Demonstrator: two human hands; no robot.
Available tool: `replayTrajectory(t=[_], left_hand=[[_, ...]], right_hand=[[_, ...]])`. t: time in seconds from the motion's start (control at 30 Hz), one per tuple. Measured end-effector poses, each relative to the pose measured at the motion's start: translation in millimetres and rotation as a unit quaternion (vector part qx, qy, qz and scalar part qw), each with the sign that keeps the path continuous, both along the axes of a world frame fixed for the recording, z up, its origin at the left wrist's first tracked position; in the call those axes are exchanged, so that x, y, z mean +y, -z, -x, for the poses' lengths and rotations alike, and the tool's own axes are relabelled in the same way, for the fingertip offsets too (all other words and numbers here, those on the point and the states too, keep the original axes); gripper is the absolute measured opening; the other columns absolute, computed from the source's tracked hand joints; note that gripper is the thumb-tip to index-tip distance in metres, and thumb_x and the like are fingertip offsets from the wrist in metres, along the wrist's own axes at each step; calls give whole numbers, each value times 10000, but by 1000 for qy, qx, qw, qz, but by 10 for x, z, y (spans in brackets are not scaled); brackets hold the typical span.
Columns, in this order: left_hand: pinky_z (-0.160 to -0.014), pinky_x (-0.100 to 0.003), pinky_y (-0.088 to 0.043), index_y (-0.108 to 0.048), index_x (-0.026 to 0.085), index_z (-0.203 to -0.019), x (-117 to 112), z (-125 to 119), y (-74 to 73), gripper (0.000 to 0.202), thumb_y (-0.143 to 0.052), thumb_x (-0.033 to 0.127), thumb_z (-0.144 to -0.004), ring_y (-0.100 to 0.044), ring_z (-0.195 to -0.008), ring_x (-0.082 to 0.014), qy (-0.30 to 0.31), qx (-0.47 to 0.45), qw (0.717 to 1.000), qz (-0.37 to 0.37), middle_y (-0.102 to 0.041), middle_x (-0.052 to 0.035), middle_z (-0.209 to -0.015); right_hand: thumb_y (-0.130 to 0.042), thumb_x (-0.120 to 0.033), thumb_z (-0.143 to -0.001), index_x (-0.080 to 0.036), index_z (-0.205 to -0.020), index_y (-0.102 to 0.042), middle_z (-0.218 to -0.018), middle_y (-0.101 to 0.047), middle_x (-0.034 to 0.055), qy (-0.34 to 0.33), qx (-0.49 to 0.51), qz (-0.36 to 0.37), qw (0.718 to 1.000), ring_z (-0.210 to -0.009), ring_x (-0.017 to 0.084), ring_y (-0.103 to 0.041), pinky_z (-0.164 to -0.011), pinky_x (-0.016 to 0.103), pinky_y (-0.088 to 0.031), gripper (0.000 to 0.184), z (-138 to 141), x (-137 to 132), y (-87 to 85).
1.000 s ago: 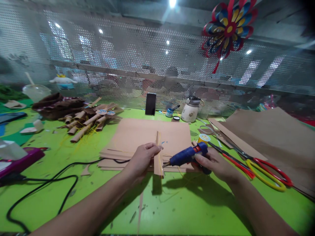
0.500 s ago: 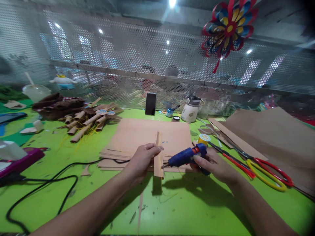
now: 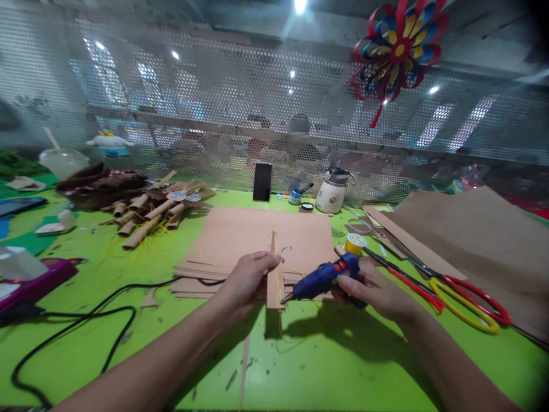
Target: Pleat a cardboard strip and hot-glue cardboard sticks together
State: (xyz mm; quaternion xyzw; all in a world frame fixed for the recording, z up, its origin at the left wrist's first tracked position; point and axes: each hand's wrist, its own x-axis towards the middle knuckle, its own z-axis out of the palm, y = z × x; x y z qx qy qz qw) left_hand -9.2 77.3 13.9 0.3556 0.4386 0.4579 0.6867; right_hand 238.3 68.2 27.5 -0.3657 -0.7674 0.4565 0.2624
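My left hand [image 3: 251, 277] pinches a narrow strip of brown cardboard [image 3: 274, 289] with thumb and fingers, holding it upright above the table. A thin yellow string [image 3: 281, 329] runs along the strip and trails below it. My right hand [image 3: 377, 286] is wrapped round a blue hot glue gun [image 3: 321, 278]. The gun points left, its metal nozzle at the lower right edge of the strip; whether glue is coming out is too small to tell. Beneath and behind both hands lies a stack of brown cardboard sheets [image 3: 261, 229].
Red-and-yellow-handled scissors [image 3: 467, 303], a red-handled tool [image 3: 416, 286] and a yellow spool [image 3: 355, 244] lie to the right. Rolled paper tubes [image 3: 146, 232] are piled left. A black cable [image 3: 115, 289] loops from a purple power strip [image 3: 55, 280]. A phone [image 3: 262, 182] and a white flask [image 3: 332, 191] stand behind.
The glue gun's nozzle has moved slightly down along the strip's right edge, the gun tilting a little more. The strip has shifted very slightly left in my left hand.
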Motion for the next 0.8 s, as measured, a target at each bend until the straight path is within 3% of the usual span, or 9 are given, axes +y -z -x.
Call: replayTrajectory(t=[0.33,0.47,0.6,0.8], left_hand=[[-521,-294,-490,-590,133,-710,-9,-3,-34,166,-695,239,-637,-560,-500,-150,-14,2,1000,-4,-572,-14,-573],[-480,-310,-490,-576,148,-722,-10,-8,-18,188,-696,279,-661,-559,-480,-159,5,-4,1000,-9,-563,-9,-574],[-482,-306,-488,-587,135,-761,-8,-12,21,202,-680,301,-696,-544,-487,-143,12,6,999,-35,-582,-27,-639],[-495,-265,-460,-599,132,-789,6,3,14,205,-674,304,-709,-564,-536,-143,1,21,999,-43,-585,-20,-649]], right_hand=[[-511,-527,-877,-124,-807,-631,-667,-563,43,-22,45,40,998,-585,120,-493,-518,223,-393,425,-77,12,36],[-503,-523,-882,-120,-822,-635,-630,-577,48,9,111,55,992,-552,124,-512,-485,218,-391,428,-82,26,49],[-523,-513,-877,-113,-783,-621,-621,-566,43,44,114,52,991,-547,117,-510,-474,210,-386,423,-12,53,60],[-533,-497,-872,-115,-786,-620,-644,-592,57,23,129,62,990,-565,126,-540,-515,222,-422,402,-58,27,59]])
